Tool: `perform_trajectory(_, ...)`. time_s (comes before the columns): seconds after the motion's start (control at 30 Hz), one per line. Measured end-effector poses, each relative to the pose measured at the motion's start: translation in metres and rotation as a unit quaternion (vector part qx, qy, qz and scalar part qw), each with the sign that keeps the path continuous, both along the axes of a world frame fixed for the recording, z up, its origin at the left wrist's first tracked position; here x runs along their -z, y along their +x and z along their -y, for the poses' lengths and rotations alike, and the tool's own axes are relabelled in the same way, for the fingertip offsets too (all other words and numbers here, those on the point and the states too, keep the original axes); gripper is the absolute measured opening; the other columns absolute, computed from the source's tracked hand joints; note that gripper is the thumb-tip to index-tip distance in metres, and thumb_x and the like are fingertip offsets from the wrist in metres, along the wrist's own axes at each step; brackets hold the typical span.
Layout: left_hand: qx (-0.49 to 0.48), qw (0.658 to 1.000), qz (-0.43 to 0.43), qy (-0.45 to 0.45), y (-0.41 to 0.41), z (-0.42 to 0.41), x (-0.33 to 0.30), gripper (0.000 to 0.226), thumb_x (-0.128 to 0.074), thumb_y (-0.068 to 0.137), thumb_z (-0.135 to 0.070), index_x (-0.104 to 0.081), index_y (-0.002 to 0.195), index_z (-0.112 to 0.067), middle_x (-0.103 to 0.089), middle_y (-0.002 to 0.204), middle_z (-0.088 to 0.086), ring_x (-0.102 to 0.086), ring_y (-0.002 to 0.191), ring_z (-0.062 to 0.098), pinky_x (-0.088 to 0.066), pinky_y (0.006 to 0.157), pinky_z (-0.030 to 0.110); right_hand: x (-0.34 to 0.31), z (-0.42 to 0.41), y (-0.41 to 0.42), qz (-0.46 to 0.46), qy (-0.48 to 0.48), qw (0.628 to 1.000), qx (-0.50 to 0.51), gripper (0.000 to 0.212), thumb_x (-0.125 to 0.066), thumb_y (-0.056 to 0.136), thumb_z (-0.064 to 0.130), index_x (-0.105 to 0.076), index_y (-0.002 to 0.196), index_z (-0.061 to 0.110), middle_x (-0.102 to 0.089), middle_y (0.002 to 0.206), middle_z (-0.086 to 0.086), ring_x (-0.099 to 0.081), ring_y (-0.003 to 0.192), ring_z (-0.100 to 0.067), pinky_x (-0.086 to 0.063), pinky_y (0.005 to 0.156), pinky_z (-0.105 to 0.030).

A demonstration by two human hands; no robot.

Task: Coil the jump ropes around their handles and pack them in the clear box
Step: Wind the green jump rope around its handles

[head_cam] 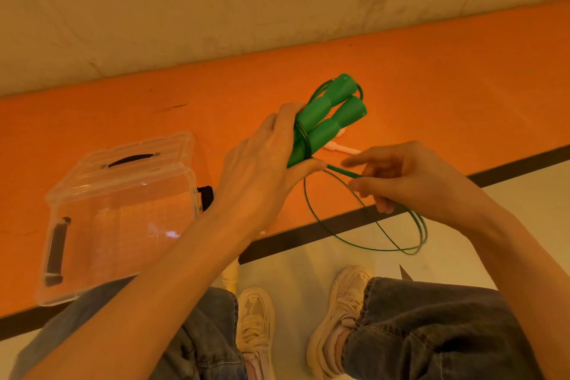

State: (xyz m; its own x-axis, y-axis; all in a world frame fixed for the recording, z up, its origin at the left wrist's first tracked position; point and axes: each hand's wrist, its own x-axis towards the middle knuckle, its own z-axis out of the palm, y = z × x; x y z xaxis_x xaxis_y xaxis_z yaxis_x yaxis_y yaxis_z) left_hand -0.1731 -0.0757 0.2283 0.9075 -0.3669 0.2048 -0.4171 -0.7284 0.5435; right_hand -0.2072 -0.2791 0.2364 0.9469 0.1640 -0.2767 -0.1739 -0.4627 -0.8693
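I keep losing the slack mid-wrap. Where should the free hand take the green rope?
Probably pinch the green rope on its taut stretch just beyond the green handles, coming from the right, as the right hand does; the loose loop hanging lower gives no tension.

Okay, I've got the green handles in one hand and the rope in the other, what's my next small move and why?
Probably bring the right hand around the green handles for another wrap. The left hand grips both handles together, only a few turns circle them, and a long loop of green rope hangs loose off the orange table edge.
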Motion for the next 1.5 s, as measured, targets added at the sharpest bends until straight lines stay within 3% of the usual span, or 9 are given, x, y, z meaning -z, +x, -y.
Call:
perform_trajectory(0.2,0.002,0.999,-0.033,-0.037,0.008,-0.009,-0.002,0.069,-0.073,0.076,-0.047,-0.039,0.13,-0.024,-0.054,0.102,-0.009,-0.05,0.082,0.014,-0.033,0.061,0.029,-0.011,-0.005,-0.011,0.045,-0.059,0.996,-0.039,0.016,-0.057,0.092,0.022,-0.071,0.082,0.023,-0.065,0.066,0.003,-0.045,0.05,-0.008,-0.037,0.049,-0.021)
perform_trajectory(0.3,0.031,0.998,-0.036,-0.032,0.007,-0.01,-0.002,0.073,-0.072,0.074,-0.049,-0.04,0.135,-0.026,-0.056,0.107,-0.007,-0.052,0.089,0.013,-0.036,0.065,0.025,-0.016,0.002,-0.01,0.015,0.01,0.999,-0.031,0.018,-0.055,0.092,0.018,-0.071,0.083,0.015,-0.063,0.065,-0.001,-0.053,0.056,-0.013,-0.044,0.055,-0.02)
perform_trajectory(0.47,0.025,0.999,0.003,0.03,0.004,-0.006,-0.003,0.077,-0.067,0.077,-0.053,-0.035,0.143,-0.029,-0.056,0.12,-0.001,-0.058,0.1,0.023,-0.047,0.074,0.041,-0.02,-0.008,-0.012,-0.011,0.114,0.992,-0.054,0.023,-0.053,0.086,0.021,-0.068,0.083,0.004,-0.064,0.065,-0.007,-0.057,0.058,-0.016,-0.05,0.06,-0.02)
perform_trajectory(0.63,0.009,0.994,0.052,0.094,-0.003,0.0,-0.005,0.072,-0.061,0.084,-0.053,-0.031,0.146,-0.033,-0.054,0.125,-0.005,-0.058,0.107,0.023,-0.03,0.065,0.031,-0.02,-0.017,-0.009,-0.03,0.21,0.977,-0.027,0.023,-0.053,0.083,0.021,-0.067,0.083,0.003,-0.064,0.062,-0.006,-0.055,0.053,-0.014,-0.048,0.057,-0.019)
perform_trajectory(0.87,-0.006,0.987,0.115,0.11,-0.008,0.004,-0.004,0.074,-0.036,0.074,-0.068,-0.056,0.13,-0.023,-0.066,0.096,-0.002,-0.067,0.069,0.022,-0.029,0.058,0.026,-0.021,-0.021,-0.007,-0.052,0.285,0.957,0.02,0.027,-0.051,0.083,0.022,-0.064,0.087,-0.002,-0.061,0.06,-0.002,-0.049,0.049,-0.012,-0.045,0.052,-0.017)
perform_trajectory(1.07,-0.004,0.987,0.116,0.115,0.0,-0.002,-0.002,0.067,-0.037,0.082,-0.062,-0.048,0.134,-0.022,-0.061,0.1,0.0,-0.063,0.072,0.023,-0.035,0.049,0.028,-0.024,-0.02,-0.008,-0.027,0.231,0.972,0.016,0.03,-0.052,0.085,0.027,-0.068,0.09,0.002,-0.061,0.062,-0.003,-0.047,0.048,-0.012,-0.041,0.049,-0.017)
perform_trajectory(1.2,-0.011,0.989,0.086,0.122,0.006,-0.011,-0.002,0.066,-0.052,0.083,-0.058,-0.045,0.139,-0.023,-0.061,0.107,0.003,-0.063,0.078,0.029,-0.047,0.054,0.037,-0.025,-0.017,-0.008,0.071,0.041,0.996,0.024,0.019,-0.07,0.076,0.027,-0.07,0.094,0.02,-0.065,0.066,-0.001,-0.05,0.047,-0.007,-0.037,0.044,-0.016)
perform_trajectory(1.33,-0.006,0.986,0.082,0.142,0.008,-0.015,0.001,0.067,-0.047,0.081,-0.063,-0.046,0.137,-0.027,-0.063,0.11,-0.001,-0.065,0.087,0.026,-0.047,0.06,0.037,-0.026,-0.002,-0.009,0.17,-0.057,0.984,0.019,0.035,-0.076,0.076,0.011,-0.063,0.103,0.028,-0.062,0.078,0.001,-0.051,0.052,-0.019,-0.04,0.049,-0.025)
perform_trajectory(1.5,0.02,0.986,0.065,0.154,0.008,-0.017,-0.003,0.067,-0.055,0.082,-0.059,-0.04,0.14,-0.029,-0.061,0.12,-0.005,-0.062,0.099,0.023,-0.048,0.072,0.041,-0.032,0.003,-0.009,0.301,-0.068,0.951,0.019,0.012,-0.073,0.077,0.023,-0.073,0.088,0.018,-0.065,0.076,0.008,-0.052,0.061,-0.018,-0.039,0.057,-0.024)
